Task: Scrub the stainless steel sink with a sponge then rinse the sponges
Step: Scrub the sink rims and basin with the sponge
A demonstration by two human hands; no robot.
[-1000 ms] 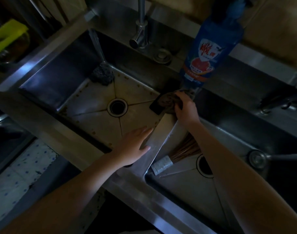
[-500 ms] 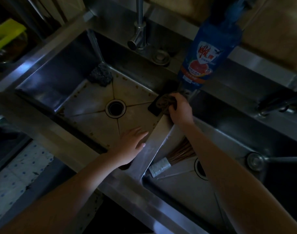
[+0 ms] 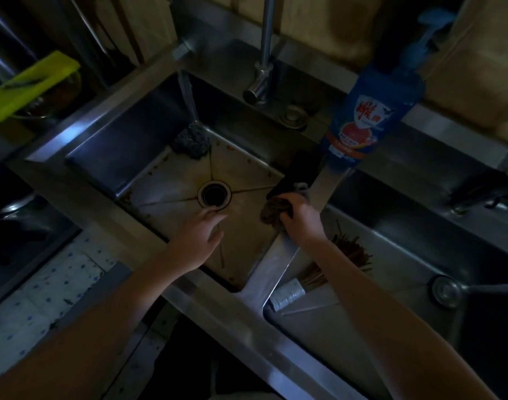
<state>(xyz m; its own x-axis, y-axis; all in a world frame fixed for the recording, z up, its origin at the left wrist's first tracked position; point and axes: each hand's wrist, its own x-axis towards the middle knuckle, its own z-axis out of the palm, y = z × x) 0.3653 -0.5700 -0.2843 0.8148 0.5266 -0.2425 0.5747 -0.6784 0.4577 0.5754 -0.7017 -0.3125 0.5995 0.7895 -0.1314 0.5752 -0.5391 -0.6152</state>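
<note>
Gripping crumpled brownish sponge [image 3: 271,210] in right hand [image 3: 300,219], fingers curled round it, at right side of left basin of stainless steel sink [image 3: 125,145], just beside steel divider [image 3: 278,261]. Holding left hand [image 3: 198,238] released, fingers straight, palm down over basin floor near round drain [image 3: 214,194]; cannot tell if touching. Reaching in with both forearms from near edge. To scrub well: press sponge flat, work stained seams and corners in overlapping strokes toward drain, brace left hand on rim. Dark steel-wool scourer [image 3: 190,140] under water stream in far corner; blue detergent bottle [image 3: 365,116] on back ledge.
</note>
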